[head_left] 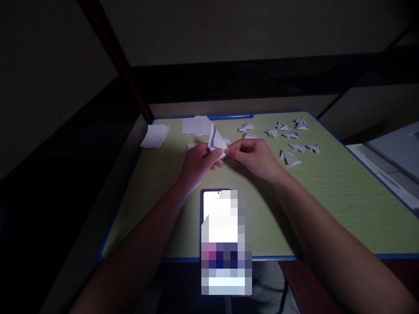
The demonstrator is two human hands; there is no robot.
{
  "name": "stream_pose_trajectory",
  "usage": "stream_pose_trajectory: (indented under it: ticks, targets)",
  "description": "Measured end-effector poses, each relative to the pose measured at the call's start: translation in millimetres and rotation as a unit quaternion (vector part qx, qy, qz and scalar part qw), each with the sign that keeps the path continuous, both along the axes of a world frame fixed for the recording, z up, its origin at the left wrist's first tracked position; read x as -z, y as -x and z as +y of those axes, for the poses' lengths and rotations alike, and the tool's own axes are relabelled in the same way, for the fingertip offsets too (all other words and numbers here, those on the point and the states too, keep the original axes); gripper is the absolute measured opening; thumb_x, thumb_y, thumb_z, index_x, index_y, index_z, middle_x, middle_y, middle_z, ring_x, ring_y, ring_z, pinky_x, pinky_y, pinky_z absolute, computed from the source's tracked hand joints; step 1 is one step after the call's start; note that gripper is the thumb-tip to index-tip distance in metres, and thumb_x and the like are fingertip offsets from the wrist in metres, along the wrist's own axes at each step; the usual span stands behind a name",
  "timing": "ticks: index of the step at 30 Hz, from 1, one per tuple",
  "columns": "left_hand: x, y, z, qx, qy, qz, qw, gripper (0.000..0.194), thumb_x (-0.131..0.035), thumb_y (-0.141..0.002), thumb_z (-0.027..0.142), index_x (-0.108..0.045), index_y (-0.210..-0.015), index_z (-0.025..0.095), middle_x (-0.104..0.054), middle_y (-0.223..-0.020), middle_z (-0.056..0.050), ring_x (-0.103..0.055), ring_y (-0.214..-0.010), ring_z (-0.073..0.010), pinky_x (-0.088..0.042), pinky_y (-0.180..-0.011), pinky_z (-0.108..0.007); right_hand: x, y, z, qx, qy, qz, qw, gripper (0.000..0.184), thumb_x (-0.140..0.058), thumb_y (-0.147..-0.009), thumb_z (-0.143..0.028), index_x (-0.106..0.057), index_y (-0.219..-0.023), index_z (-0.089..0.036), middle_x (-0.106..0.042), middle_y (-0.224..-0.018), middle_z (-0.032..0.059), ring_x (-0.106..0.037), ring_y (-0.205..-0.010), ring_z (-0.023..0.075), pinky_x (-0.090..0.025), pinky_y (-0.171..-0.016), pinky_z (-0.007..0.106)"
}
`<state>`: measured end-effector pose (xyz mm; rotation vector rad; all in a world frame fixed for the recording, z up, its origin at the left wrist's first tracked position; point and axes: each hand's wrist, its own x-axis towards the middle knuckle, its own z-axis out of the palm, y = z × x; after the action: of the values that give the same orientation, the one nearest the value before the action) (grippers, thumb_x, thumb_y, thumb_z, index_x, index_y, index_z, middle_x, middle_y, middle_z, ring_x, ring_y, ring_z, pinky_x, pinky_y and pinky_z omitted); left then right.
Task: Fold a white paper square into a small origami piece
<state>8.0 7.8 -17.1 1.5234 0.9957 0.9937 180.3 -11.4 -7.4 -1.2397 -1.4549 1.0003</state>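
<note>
A folded piece of white paper (216, 138) with a pointed top is held up over the table between both hands. My left hand (199, 161) grips its lower left part, the thumb lying across the front and the fingers behind. At the lower right corner, my right hand (253, 155) pinches the paper between thumb and fingertips. Behind the hands, partly hidden, lie more white papers. Several small folded paper pieces (290, 158) lie spread to the right of my right hand.
A stack of paper sheets (155, 136) lies at the table's far left, and another paper stack (196, 125) near the back edge. A lit phone (222, 218), largely blurred, stands at the front of the green table (343, 218). White boxes or papers (396, 150) are on the right.
</note>
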Motion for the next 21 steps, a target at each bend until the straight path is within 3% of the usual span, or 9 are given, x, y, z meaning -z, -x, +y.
stream_pose_trajectory:
  ticks: [8,15,21]
  targets:
    - [-2.4,-2.8,-3.8,0.001,-0.023,-0.002,1.0,0.026,-0.062,-0.082,0.04,-0.062,-0.085,0.014,-0.071,-0.077,-0.004,-0.063,-0.056,-0.0071,-0.045,-0.05,-0.018,-3.9,2.2,-2.1,0.016,-0.02,-0.001,1.0,0.024,-0.079,-0.067,-0.037,-0.069,-0.067,-0.015,-0.069,-0.069,0.0042,-0.056,-0.062,0.0133,-0.042,-0.06,0.028]
    - [-2.7,-5.0,-3.1,-0.029,-0.031,0.006,0.999,0.021,-0.055,-0.09,0.033,-0.059,-0.081,0.014,-0.068,-0.067,-0.002,-0.061,-0.051,-0.0065,-0.043,-0.047,-0.018,-6.4,0.4,-3.8,-0.018,0.001,0.006,1.0,0.022,-0.075,-0.075,-0.035,-0.072,-0.067,-0.015,-0.066,-0.062,0.0029,-0.049,-0.055,0.0101,-0.037,-0.053,0.027]
    - [-2.2,-5.9,-1.5,-0.019,-0.022,-0.009,1.0,0.02,-0.054,-0.091,0.03,-0.06,-0.082,0.013,-0.068,-0.065,-0.001,-0.061,-0.05,-0.0058,-0.041,-0.045,-0.016,-3.6,-1.0,-1.0,-0.037,0.028,0.048,0.998,0.026,-0.082,-0.07,-0.04,-0.069,-0.062,-0.019,-0.065,-0.061,0.0022,-0.051,-0.052,0.0099,-0.039,-0.05,0.027]
